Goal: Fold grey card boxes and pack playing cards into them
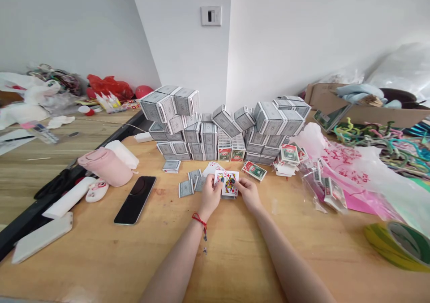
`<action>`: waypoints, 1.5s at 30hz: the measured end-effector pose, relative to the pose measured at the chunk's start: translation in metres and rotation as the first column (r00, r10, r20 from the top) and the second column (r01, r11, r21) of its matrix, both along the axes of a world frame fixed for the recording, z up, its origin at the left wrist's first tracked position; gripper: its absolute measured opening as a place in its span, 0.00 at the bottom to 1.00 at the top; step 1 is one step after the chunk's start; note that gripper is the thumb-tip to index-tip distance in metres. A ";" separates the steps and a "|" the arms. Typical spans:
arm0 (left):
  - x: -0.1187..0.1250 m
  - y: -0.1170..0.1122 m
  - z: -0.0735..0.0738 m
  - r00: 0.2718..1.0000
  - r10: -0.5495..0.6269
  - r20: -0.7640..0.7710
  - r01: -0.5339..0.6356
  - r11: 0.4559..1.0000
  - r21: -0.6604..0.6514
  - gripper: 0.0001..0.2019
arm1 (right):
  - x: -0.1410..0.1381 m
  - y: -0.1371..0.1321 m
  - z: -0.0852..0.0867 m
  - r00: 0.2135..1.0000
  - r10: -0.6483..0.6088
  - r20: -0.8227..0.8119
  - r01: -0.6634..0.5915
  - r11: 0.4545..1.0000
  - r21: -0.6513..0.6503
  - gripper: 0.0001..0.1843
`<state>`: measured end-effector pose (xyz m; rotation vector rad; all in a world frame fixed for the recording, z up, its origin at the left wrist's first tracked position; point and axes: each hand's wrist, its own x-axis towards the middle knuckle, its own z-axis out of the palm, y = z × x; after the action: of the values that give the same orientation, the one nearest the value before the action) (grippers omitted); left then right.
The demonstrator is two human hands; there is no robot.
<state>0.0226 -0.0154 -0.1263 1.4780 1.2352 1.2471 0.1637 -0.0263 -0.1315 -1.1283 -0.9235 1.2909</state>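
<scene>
My left hand point(211, 195) and my right hand point(247, 193) hold a small group of face-up playing cards point(228, 183) between them, low over the wooden table point(221, 258). A court card with red and yellow markings lies on top. Just left of my left hand lie several loose grey-backed cards point(190, 185). A partly fanned group of face-up cards point(212, 169) sits behind my hands. A red string bracelet point(200, 220) circles my left wrist.
Behind my hands rises a tall wall of stacked grey card boxes point(191, 132). A black smartphone point(135, 200), a pink pouch point(105, 166) and white foam pieces lie to the left. To the right are a pink plastic bag point(346, 170), a roll of tape point(399, 244) and a cardboard box point(366, 110).
</scene>
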 end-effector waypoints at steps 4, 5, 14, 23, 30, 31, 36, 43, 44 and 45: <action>0.002 -0.003 -0.001 0.980 -0.086 -0.181 0.082 0.996 -0.030 0.07 | 0.004 0.004 -0.006 0.993 -0.113 0.045 0.112 0.994 0.016 0.18; 0.003 -0.003 -0.001 0.974 -0.096 -0.204 0.093 0.995 -0.026 0.08 | 0.004 0.005 -0.007 0.989 -0.135 0.055 0.135 0.991 0.018 0.18; 0.000 0.001 -0.002 0.976 -0.091 -0.196 0.086 0.996 -0.035 0.11 | 0.003 0.004 -0.010 0.969 -0.103 0.225 0.091 0.994 0.061 0.17; -0.003 0.002 0.001 0.979 -0.127 -0.159 0.106 0.985 -0.136 0.11 | 0.002 0.004 -0.009 0.946 -0.054 0.319 0.033 0.997 0.071 0.23; -0.003 0.004 -0.002 0.975 -0.134 -0.175 0.113 0.986 -0.124 0.10 | 0.003 0.005 -0.013 0.940 -0.025 0.340 0.010 0.999 0.046 0.26; -0.003 0.004 -0.003 0.974 -0.130 -0.184 0.110 0.987 -0.113 0.10 | 0.003 0.005 -0.013 0.942 -0.018 0.334 0.004 0.999 0.042 0.26; -0.004 0.005 -0.005 0.975 -0.148 -0.164 0.128 0.984 -0.126 0.10 | 0.003 0.005 -0.014 0.936 -0.024 0.352 0.010 0.999 0.042 0.25; -0.005 0.003 -0.002 0.981 -0.192 0.010 0.191 0.967 -0.167 0.11 | 0.004 0.004 -0.013 0.903 -0.090 0.420 0.079 0.996 0.044 0.27; -0.005 0.004 -0.001 0.981 -0.192 0.036 0.196 0.966 -0.167 0.12 | 0.003 0.004 -0.013 0.898 -0.099 0.428 0.088 0.995 0.044 0.27; -0.005 0.004 -0.001 0.981 -0.190 0.046 0.195 0.966 -0.168 0.13 | 0.003 0.004 -0.014 0.895 -0.104 0.435 0.094 0.995 0.044 0.27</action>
<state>0.0172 -0.0115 -0.1272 1.4116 1.1204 1.0047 0.1669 -0.0226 -0.1451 -1.4622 -1.1873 0.9546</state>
